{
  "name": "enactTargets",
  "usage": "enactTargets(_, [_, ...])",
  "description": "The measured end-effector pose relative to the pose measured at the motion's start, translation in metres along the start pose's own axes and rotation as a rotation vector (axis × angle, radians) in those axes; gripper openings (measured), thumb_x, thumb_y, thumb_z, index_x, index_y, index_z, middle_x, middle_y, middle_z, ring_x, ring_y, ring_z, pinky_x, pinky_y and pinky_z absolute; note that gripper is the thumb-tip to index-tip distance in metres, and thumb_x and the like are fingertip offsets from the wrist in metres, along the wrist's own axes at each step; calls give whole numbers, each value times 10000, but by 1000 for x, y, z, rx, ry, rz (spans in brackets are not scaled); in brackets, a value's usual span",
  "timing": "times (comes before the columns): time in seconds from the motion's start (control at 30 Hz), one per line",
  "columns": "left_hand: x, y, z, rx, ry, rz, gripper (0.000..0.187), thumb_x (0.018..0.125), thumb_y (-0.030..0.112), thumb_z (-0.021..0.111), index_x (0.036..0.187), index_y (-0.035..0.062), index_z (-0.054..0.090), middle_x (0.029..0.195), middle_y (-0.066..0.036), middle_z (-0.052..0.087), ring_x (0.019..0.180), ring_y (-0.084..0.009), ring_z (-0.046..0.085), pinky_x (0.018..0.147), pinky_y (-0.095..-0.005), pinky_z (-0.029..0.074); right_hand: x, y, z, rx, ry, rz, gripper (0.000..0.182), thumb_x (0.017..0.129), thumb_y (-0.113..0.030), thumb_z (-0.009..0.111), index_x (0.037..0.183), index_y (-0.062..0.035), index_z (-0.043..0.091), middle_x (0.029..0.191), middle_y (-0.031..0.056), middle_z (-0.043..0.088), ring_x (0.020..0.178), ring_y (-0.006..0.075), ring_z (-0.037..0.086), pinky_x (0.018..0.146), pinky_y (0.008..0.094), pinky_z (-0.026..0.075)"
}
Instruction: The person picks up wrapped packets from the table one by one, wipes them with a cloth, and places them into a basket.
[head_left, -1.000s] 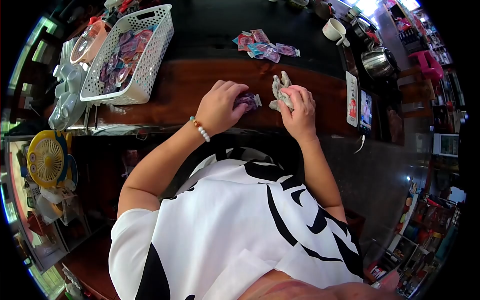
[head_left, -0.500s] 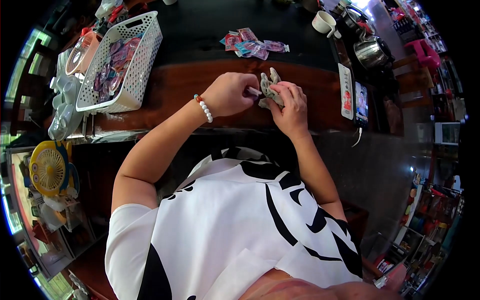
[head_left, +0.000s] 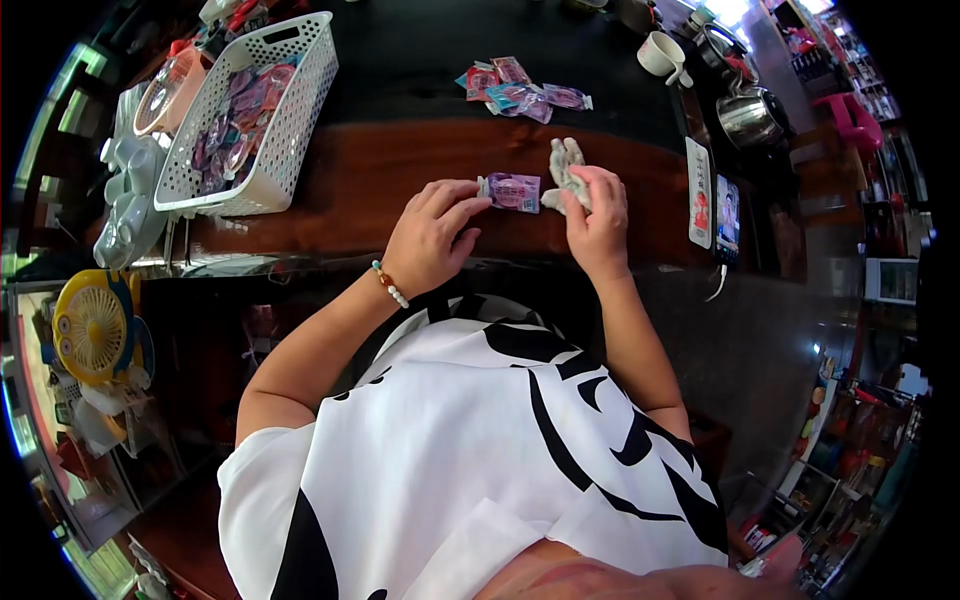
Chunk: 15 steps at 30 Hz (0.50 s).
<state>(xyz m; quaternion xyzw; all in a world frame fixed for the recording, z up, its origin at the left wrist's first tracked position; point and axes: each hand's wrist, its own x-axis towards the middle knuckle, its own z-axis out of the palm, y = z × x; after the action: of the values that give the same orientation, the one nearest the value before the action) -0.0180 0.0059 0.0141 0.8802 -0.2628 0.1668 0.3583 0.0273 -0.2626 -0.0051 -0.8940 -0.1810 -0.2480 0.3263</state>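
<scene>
A small purple-pink packet (head_left: 514,192) lies flat on the brown front part of the table. My left hand (head_left: 436,226), with a beaded bracelet at the wrist, is at the packet's left end, its fingers apart and the fingertips near the white edge. To the right of the packet, my right hand (head_left: 599,212) has its thumb and fingers closed on a crumpled grey-white cloth-like thing (head_left: 566,172), which looks like a glove. Farther back lies a loose pile of pink, blue and purple packets (head_left: 520,97).
At the left stands a white perforated basket (head_left: 291,142) holding many packets, beside a pink basket (head_left: 168,97). At the right are a white cup (head_left: 659,54), a metal kettle (head_left: 752,118), a long white box (head_left: 699,196) and a lit phone (head_left: 728,214).
My left hand has moved left and down and opened. The packet, mostly hidden in it before, now lies flat on the table. The view has shifted slightly.
</scene>
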Motion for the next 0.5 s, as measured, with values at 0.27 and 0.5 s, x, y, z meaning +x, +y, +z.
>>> enactTargets(0.27, [-4,-8,12,117,28,63,307,857,47,743,1163,71,735,1228,-87,725,1230,-307,657,1059,-455,510,22,-54,15,88,-160,-209,377,857,-133,801,1223,-94,717,1308,139,679,1243,366,623,1108,470,454])
enactTargets(0.5, [-5,-9,10,53,16,-22,269,855,48,742,1123,73,751,1225,-82,737,1227,-303,662,1053,-447,511,16,-31,11,45,-257,-219,338,828,-98,791,1156,-79,711,1243,120,707,1184,343,661,1091,474,489])
